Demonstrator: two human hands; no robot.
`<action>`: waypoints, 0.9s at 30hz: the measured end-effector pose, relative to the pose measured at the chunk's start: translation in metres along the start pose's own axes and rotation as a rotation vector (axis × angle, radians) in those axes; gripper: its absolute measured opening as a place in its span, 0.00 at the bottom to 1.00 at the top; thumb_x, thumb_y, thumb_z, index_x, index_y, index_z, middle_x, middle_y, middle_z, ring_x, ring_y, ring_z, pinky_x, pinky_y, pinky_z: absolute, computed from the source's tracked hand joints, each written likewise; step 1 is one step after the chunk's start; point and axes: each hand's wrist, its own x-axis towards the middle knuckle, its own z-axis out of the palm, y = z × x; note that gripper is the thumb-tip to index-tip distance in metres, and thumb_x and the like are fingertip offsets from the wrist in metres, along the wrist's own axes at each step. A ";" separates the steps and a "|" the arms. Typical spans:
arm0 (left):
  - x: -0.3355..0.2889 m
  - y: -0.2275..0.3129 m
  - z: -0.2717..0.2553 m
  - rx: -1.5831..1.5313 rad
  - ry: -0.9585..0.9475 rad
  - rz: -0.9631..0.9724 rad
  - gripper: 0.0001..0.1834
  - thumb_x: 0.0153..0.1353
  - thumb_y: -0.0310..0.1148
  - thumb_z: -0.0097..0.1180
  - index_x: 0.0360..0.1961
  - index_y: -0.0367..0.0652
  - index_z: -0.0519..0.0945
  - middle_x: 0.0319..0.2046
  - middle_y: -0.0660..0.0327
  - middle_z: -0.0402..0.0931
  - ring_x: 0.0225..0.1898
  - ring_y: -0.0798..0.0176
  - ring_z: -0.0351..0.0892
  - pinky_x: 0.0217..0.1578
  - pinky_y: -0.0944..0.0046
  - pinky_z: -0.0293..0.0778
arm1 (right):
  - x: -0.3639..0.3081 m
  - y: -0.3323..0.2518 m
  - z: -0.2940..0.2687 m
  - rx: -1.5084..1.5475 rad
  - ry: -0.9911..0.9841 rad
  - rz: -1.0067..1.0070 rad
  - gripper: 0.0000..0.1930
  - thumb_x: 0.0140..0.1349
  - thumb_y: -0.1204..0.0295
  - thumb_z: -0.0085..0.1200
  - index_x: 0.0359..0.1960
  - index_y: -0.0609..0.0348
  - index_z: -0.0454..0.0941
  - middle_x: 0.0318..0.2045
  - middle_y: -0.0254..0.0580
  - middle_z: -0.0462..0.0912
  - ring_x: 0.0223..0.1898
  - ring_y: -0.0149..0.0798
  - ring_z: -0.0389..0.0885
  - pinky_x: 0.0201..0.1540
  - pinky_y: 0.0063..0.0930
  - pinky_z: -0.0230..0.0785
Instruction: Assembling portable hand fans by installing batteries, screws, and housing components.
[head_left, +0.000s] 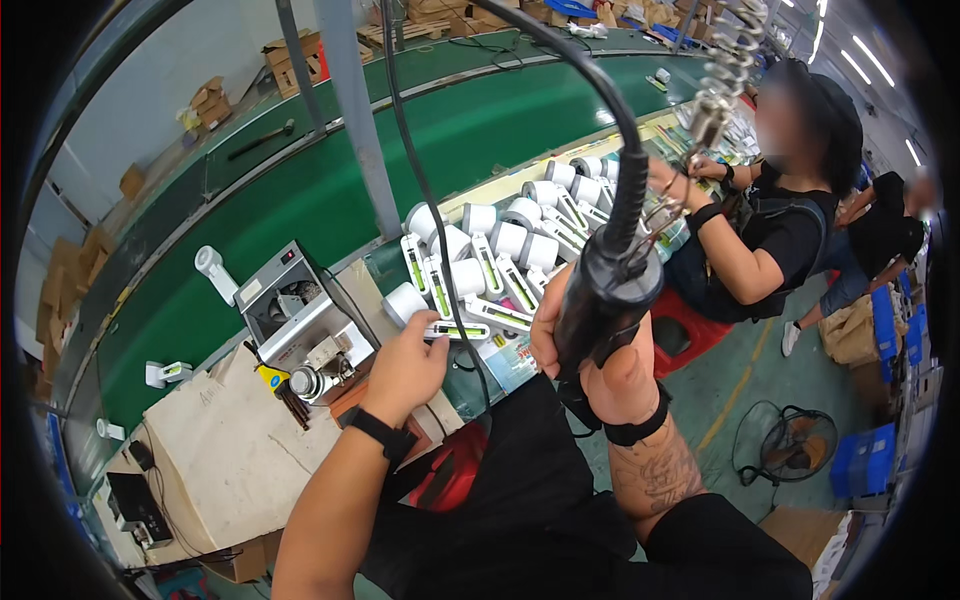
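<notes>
I have my right hand (pixel 622 376) wrapped around a black cylindrical tool (pixel 605 295), to the right of the silver boxy metal machine (pixel 312 335). My left hand (pixel 406 366), just right of that machine, curls at a slim white plastic piece with a green strip (pixel 460 330); from here I cannot tell whether it grips

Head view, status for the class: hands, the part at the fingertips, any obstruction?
Left hand at white part with green strip, grip unclear. Right hand gripping black tool. Black cable hanging across view of piled white parts.
</notes>
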 end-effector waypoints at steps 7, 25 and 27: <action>0.002 0.009 0.005 -0.124 0.082 -0.178 0.17 0.67 0.47 0.59 0.37 0.43 0.84 0.15 0.55 0.78 0.21 0.50 0.82 0.27 0.53 0.74 | -0.007 0.002 -0.011 -0.029 -0.029 0.029 0.46 0.56 0.33 0.63 0.53 0.68 0.69 0.29 0.36 0.76 0.27 0.24 0.71 0.29 0.20 0.66; -0.143 0.031 -0.114 0.069 0.318 0.382 0.30 0.53 0.24 0.73 0.52 0.35 0.67 0.31 0.50 0.83 0.32 0.47 0.87 0.31 0.56 0.81 | -0.007 0.052 0.064 -0.245 -0.263 0.294 0.42 0.49 0.75 0.79 0.66 0.64 0.70 0.45 0.29 0.79 0.37 0.19 0.72 0.36 0.17 0.65; -0.147 0.039 -0.122 -0.037 0.366 0.376 0.31 0.50 0.26 0.76 0.53 0.34 0.72 0.32 0.53 0.84 0.33 0.50 0.86 0.32 0.57 0.81 | -0.009 0.057 0.066 -0.139 -0.302 0.330 0.45 0.49 0.76 0.79 0.70 0.61 0.67 0.44 0.27 0.79 0.33 0.18 0.70 0.34 0.16 0.63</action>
